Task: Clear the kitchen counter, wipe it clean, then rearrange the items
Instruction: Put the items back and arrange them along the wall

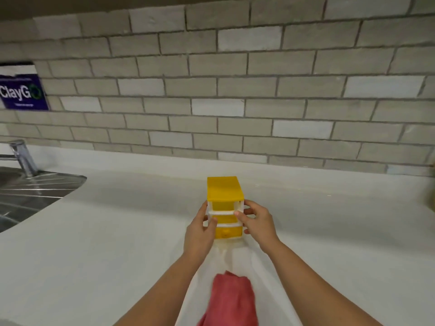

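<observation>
A small yellow drawer unit with a white frame stands upright on the white counter, near the middle. My left hand grips its left side, thumb on the front. My right hand grips its right side, thumb across the front frame. A red cloth lies on the counter between my forearms, near the front edge.
A steel sink with drainboard and a tap sit at the far left. A grey brick-tile wall backs the counter, with a blue sign at its left. Something brown shows at the right edge.
</observation>
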`<state>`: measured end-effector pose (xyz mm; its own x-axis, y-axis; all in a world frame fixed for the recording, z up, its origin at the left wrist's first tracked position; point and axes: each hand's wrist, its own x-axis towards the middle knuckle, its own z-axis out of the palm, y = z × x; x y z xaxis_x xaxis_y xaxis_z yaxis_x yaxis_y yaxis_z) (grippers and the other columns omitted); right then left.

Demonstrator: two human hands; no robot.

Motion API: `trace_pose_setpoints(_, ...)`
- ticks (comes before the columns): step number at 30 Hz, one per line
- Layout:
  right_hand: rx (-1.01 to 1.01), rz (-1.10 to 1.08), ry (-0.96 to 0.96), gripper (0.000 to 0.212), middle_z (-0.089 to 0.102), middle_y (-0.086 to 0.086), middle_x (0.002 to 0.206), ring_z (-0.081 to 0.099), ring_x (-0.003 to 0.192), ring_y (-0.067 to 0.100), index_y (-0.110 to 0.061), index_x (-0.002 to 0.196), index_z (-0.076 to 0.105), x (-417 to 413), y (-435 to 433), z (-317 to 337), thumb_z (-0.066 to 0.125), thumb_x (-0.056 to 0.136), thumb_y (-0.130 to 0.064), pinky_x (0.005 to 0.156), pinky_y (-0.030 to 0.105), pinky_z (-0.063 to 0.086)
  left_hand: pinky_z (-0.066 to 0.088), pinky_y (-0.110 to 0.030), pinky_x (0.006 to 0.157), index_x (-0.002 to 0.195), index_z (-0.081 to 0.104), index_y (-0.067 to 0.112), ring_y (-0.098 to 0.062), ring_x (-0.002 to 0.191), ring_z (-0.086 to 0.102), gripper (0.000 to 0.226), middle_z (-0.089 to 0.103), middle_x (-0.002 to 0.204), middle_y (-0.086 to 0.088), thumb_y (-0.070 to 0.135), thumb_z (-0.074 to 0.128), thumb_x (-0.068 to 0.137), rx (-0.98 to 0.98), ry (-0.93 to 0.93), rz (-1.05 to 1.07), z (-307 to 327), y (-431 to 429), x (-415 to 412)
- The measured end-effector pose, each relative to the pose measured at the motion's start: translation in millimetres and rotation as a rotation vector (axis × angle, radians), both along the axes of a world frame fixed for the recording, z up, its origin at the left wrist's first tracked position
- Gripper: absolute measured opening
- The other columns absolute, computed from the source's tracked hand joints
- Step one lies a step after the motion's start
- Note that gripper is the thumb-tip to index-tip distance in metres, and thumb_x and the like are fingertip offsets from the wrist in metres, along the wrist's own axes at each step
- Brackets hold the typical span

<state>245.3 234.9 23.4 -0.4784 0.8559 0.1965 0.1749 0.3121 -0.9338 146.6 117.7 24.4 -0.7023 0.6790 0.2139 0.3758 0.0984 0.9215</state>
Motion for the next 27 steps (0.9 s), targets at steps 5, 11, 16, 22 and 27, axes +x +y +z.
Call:
trace_pose_setpoints(5, -0.022, 0.006, -0.033, 0.032, 0.057, -0.014, 0.078, 0.065, 0.089, 0.024, -0.021, 0.115, 0.065, -51, 3, 0, 0.069, 0.082, -0.022, 0.082, 0.048, 0.055, 0.046, -0.023, 0.083, 0.141, 0.036, 0.026, -0.011, 0.097, 0.055, 0.047, 0.058, 0.127, -0.007, 0.027, 0.047, 0.096, -0.002, -0.033, 0.045, -4, 6, -45)
trace_pose_setpoints(11, -0.004, -0.077, -0.108, 0.041, 0.057, 0.009, 0.116, 0.057, 0.110, 0.025, -0.020, 0.126, 0.057, -111, 13, 3, 0.064, 0.086, -0.026, 0.095, 0.041, 0.049, 0.048, -0.032, 0.091, 0.142, 0.033, 0.026, -0.020, 0.113, 0.057, 0.048, 0.056, 0.129, -0.007, 0.029, 0.045, 0.096, -0.019, -0.050, -0.014, -9, 28, -109)
trace_pose_setpoints(16, -0.026, -0.101, -0.219, 0.046, 0.051, 0.010, 0.127, 0.052, 0.118, 0.024, -0.024, 0.137, 0.045, -163, 18, 3, 0.054, 0.092, -0.027, 0.098, 0.031, 0.042, 0.046, -0.031, 0.092, 0.143, 0.032, 0.028, -0.023, 0.114, 0.057, 0.047, 0.057, 0.128, -0.008, 0.028, 0.043, 0.096, -0.066, -0.051, -0.053, -12, 45, -169)
trace_pose_setpoints(22, -0.077, -0.117, -0.250, 0.050, 0.055, 0.010, 0.126, 0.055, 0.115, 0.023, -0.027, 0.139, 0.040, -214, 29, -10, 0.052, 0.091, -0.024, 0.095, 0.029, 0.045, 0.043, -0.030, 0.095, 0.143, 0.032, 0.028, -0.025, 0.117, 0.055, 0.048, 0.055, 0.132, -0.008, 0.026, 0.045, 0.096, -0.064, -0.079, -0.132, -23, 66, -225)
trace_pose_setpoints(27, -0.103, -0.130, -0.280, 0.051, 0.055, 0.011, 0.127, 0.055, 0.116, 0.023, -0.028, 0.141, 0.038, -237, 40, -15, 0.050, 0.092, -0.021, 0.093, 0.029, 0.044, 0.041, -0.030, 0.096, 0.144, 0.030, 0.029, -0.024, 0.119, 0.053, 0.049, 0.053, 0.134, -0.007, 0.026, 0.044, 0.097, -0.074, -0.100, -0.186, -32, 83, -252)
